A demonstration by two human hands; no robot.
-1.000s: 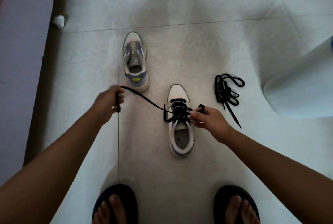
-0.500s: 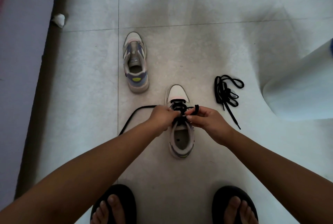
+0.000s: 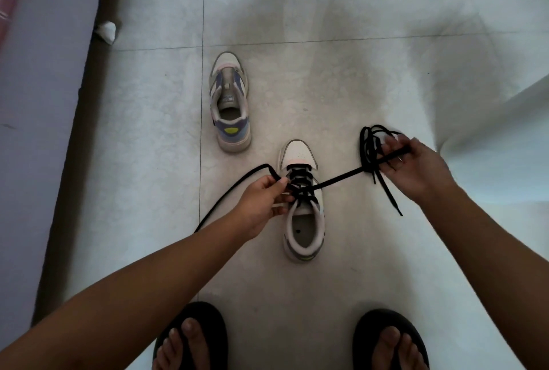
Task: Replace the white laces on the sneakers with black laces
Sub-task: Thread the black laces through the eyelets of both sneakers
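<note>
The near sneaker (image 3: pixel 303 230) stands on the floor, toe away from me, with a black lace (image 3: pixel 338 177) threaded through its lower eyelets. My left hand (image 3: pixel 263 200) pinches the lace at the shoe's left eyelets, and the lace's left end trails across the floor behind that arm. My right hand (image 3: pixel 413 166) grips the lace's right end, pulled taut out to the right. A second black lace (image 3: pixel 372 143) lies bundled on the floor partly under my right hand. The far sneaker (image 3: pixel 229 108) has no lace.
A wall runs along the left with a dark skirting strip (image 3: pixel 80 120) and a crumpled white wad (image 3: pixel 106 31) beside it. A pale surface (image 3: pixel 505 137) fills the right side. My feet in black sandals (image 3: pixel 190 337) stand at the bottom edge.
My right hand has drawn the lace's right end out to the right, over the bundled lace. My left hand stays at the shoe's eyelets. One second ago it held the left end stretched out.
</note>
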